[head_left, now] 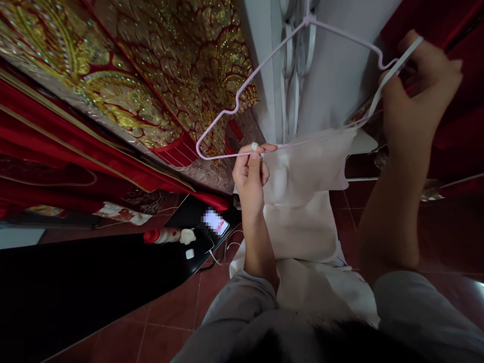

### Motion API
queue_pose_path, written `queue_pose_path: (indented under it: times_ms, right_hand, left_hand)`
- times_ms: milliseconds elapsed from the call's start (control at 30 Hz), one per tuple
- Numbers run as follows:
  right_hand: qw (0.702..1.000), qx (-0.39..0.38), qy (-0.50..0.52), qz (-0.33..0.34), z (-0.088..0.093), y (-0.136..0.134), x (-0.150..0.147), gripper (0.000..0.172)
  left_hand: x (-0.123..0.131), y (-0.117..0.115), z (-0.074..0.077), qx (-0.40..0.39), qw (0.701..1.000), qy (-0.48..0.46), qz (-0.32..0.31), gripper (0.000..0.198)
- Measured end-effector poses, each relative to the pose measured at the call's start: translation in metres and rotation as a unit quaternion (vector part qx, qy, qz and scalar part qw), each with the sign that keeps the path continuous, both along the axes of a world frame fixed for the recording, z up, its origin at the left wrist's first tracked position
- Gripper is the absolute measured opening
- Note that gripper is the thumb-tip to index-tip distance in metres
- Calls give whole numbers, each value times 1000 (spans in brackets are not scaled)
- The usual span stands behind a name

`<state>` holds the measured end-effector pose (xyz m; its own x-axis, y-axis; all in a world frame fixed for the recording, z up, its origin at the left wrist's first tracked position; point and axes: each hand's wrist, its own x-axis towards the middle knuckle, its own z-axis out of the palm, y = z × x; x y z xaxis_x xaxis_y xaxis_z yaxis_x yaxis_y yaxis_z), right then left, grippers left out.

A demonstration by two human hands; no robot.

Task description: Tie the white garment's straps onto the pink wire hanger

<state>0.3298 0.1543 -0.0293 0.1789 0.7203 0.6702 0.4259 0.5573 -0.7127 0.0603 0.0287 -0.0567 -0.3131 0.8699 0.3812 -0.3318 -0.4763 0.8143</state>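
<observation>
A pale pink clothes hanger point(257, 75) hangs at the top middle, its bottom bar slanting across in front of me. My left hand point(250, 171) is closed around that bar, with a bit of white strap at its fingers. Over at the right, my right hand point(423, 91) pinches a white strap point(393, 73) and stretches it beside the hanger's right end. Below the bar a white garment point(302, 222) drapes down toward my lap. The right fingertips partly hide the hanger's right corner.
Gold-embroidered red garments point(181, 65) hang at the left. A black table point(94, 282) at lower left bears a lit phone point(219, 224), a red-capped bottle point(162, 235), a small white case point(189, 253) and cables. White metal scrollwork point(289, 75) stands behind the hanger.
</observation>
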Motion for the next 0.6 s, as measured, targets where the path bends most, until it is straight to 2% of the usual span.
queue_pose_path:
  times_ms: [100,167,233,367,400,433,500,600]
  right_hand:
    - [983,116,24,-142,-21,10,14,34]
    - [957,191,111,-187,-37,8,18,27]
    - [932,253,168,-200,-46,-6,11,27]
    - [924,336,129,-128,-41,-54,-36,36]
    - [934,323,119,-97,-39,-65,-51,34]
    - [962,258,82,-44,-39,-75,-65,34]
    - [985,167,26,39,-41,-89,-85,42]
    - [992,47,28,116,-49,-99,-98,50]
  left_hand:
    - [0,1,-1,8,1000,-7,-6,33]
    - [1,0,-1,11,1000,-10,-11,33]
    - [1,0,-1,13,1000,-17,-18,31]
    - [4,0,0,4,999,-37,-22,25]
    - [5,0,1,-1,999,-42,-22,23]
    - [6,0,1,-6,999,-46,-20,21]
    - [7,-1,0,-16,998,-55,-16,17]
    - [3,-1,-3,-32,997,-65,-7,12]
